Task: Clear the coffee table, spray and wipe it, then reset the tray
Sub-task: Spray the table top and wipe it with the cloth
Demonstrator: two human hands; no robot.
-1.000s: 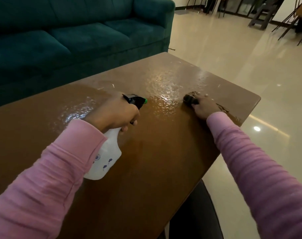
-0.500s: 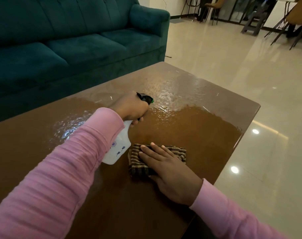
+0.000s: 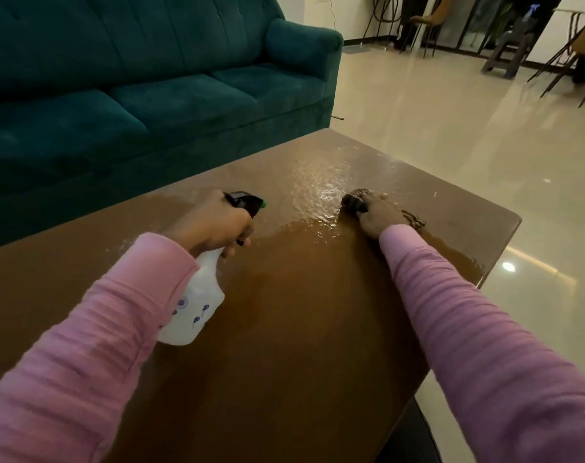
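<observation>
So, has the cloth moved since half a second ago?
Yes: the cloth, under the right hand, slid away across the table to the far wet patch.

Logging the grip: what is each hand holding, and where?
Left hand grips the spray bottle at its neck; right hand presses down on the striped cloth.

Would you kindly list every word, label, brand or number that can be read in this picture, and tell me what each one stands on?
No text in this view can be read.
spray bottle: small blue-purple printed marks on its white body, too small and blurred to tell whether they are letters or a pattern.
cloth, coffee table, sofa: no lettering visible.
</observation>
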